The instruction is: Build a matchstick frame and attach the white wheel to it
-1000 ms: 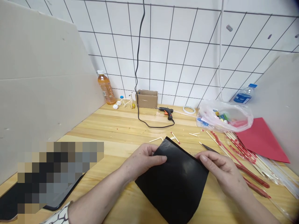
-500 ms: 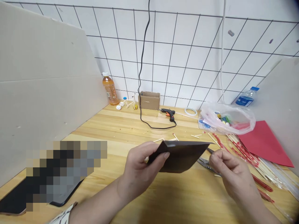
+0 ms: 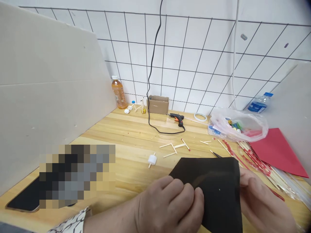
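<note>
A sheet of black paper (image 3: 221, 191) is held up low on the right, its broad face toward me and a narrow bend along its right edge. My left hand (image 3: 175, 207) has its fingers curled closed at the paper's left side. At the right edge is my right hand (image 3: 263, 200), pinching it, with some fingertips hidden behind the sheet. Pliers (image 3: 215, 154) lie mostly covered by the paper, only their tip showing. Beyond it are a small frame of thin sticks (image 3: 175, 148) and a white wheel-like piece on a stick (image 3: 152, 159).
Two phones, partly blurred, lie at the left (image 3: 23, 195). Along the back stand a tea bottle (image 3: 119, 94), a cardboard box (image 3: 157, 104), a glue gun (image 3: 178, 119) and a tape roll (image 3: 200, 116). Rightward are a plastic bag (image 3: 257, 129), red paper (image 3: 282, 152) and bundled sticks (image 3: 267, 168).
The paper has turned from nearly edge-on to facing me and come lower and rightward. My right hand, apart before, now grips its right edge. The wheel-like piece has come into view.
</note>
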### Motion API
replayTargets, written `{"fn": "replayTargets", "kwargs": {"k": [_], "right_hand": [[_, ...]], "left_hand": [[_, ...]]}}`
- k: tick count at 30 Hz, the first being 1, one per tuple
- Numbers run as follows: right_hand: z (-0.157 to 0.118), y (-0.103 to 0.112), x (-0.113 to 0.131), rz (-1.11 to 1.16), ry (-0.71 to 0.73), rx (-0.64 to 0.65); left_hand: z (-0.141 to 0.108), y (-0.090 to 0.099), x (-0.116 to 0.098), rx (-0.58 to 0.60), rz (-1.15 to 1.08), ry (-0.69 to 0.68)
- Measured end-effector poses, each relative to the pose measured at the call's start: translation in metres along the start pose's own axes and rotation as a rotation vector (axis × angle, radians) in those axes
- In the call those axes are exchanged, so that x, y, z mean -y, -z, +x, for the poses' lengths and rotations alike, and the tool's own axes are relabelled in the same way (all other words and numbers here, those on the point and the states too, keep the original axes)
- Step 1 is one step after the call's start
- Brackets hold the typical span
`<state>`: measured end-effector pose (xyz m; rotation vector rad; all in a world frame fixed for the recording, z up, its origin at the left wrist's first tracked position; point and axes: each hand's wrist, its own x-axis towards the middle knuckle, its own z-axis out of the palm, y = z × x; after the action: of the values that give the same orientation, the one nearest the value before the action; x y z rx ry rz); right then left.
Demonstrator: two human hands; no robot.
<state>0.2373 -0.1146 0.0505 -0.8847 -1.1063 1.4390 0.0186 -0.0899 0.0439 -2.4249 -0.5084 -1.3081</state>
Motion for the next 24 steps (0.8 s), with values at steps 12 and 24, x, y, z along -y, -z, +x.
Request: {"fn": "replayTargets", "kwargs": {"k": [12, 24], "right_hand": [[0.011, 0.014, 0.006, 0.156, -0.182, -0.076], [0.019, 0.016, 0.004, 0.072, -0.247, 0.238]], "left_hand": [[0.001, -0.007, -0.012, 0.093, 0.059, -0.171], [0.016, -0.024, 0.028, 0.367, -0.825, 0.735]]}}
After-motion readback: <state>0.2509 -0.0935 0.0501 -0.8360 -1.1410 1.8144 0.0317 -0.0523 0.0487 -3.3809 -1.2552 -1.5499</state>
